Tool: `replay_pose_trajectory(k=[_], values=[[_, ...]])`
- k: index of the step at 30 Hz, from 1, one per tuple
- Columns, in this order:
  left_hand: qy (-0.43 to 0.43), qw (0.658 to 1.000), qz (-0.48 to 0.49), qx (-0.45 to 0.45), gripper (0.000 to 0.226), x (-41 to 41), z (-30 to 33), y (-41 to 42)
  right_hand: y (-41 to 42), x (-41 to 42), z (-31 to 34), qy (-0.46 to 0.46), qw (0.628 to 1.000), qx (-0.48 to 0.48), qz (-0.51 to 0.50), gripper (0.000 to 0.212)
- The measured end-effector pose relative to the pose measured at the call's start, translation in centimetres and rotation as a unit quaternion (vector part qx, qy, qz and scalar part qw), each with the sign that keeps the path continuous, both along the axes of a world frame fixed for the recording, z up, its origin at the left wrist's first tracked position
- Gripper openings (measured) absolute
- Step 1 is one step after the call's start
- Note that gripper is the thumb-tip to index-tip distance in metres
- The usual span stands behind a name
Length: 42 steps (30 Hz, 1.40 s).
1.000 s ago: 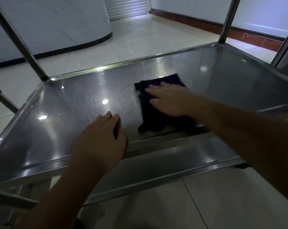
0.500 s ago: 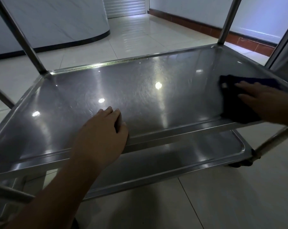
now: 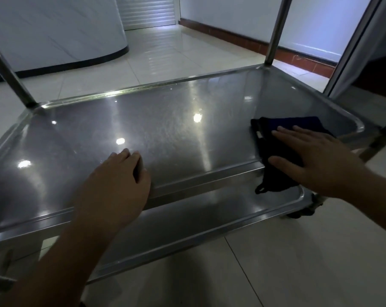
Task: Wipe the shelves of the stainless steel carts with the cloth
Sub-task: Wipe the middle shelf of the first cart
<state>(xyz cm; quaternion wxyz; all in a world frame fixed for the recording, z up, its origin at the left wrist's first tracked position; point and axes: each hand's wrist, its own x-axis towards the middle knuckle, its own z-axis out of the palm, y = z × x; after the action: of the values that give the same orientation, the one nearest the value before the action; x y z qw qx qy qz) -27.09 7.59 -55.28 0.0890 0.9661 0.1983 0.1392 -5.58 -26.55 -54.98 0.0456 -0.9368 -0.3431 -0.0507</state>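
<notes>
**Desk:** What do you have on the head camera?

**Operator:** I see a steel cart's middle shelf (image 3: pixel 165 134), shiny and dotted with light reflections. My right hand (image 3: pixel 316 160) lies flat on a dark blue cloth (image 3: pixel 276 151) at the shelf's near right corner, fingers straight and slightly spread, pressing down and not gripping.

**Desk:** Where exactly does the cloth sit?

**Operator:** Mostly on the shelf surface, close to the right rim. Its near end spills over the front lip, and a small loop hangs just above the lower shelf (image 3: pixel 187 222).

**Desk:** And the other hand?

**Operator:** My left hand (image 3: pixel 116 185) is on the front edge of the same shelf, left of centre, well apart from the cloth. The fingers reach onto the shelf top and the thumb drops down by the lip; whether it hooks underneath I cannot tell.

**Desk:** Surroundings?

**Operator:** Upright cart posts (image 3: pixel 276 29) rise at the far corners. Pale floor tiles (image 3: pixel 298 262) surround the cart, with a curved white counter (image 3: pixel 54 29) at far left and a reddish skirting (image 3: pixel 243 43) along the far wall.
</notes>
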Motion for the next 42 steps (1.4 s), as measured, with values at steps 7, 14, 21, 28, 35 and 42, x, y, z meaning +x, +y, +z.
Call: replay_pose_trajectory(k=[7, 14, 21, 28, 35, 42], values=[[-0.012, 1.000, -0.002, -0.012, 0.028, 0.2, -0.4, 0.3, -2.6, 4.5, 0.7, 0.018, 0.994, 0.046, -0.096, 0.091], [-0.014, 1.000, -0.011, 0.000, 0.017, 0.5, -0.4, 0.2, -6.6, 9.7, 0.7, 0.031, 0.973, 0.008, -0.228, 0.069], [-0.005, 1.000, -0.009, 0.006, 0.021, 0.8, -0.4, -0.2, -0.9, 1.7, -0.7, -0.032, 0.994, 0.090, -0.052, 0.104], [0.005, 1.000, 0.000, -0.016, 0.020, 0.7, 0.3, -0.7, 8.5, -8.3, -1.8, -0.078, 0.982, 0.141, 0.100, 0.069], [0.003, 0.999, -0.012, -0.041, 0.020, 0.7, 0.7, -0.1, 11.7, -11.3, 0.2, -0.070, 0.972, 0.127, 0.182, 0.056], [0.082, 0.994, -0.005, -0.073, 0.021, 0.7, 1.7, 0.7, 12.1, -11.8, 4.9, 0.022, 0.986, 0.010, 0.164, 0.067]])
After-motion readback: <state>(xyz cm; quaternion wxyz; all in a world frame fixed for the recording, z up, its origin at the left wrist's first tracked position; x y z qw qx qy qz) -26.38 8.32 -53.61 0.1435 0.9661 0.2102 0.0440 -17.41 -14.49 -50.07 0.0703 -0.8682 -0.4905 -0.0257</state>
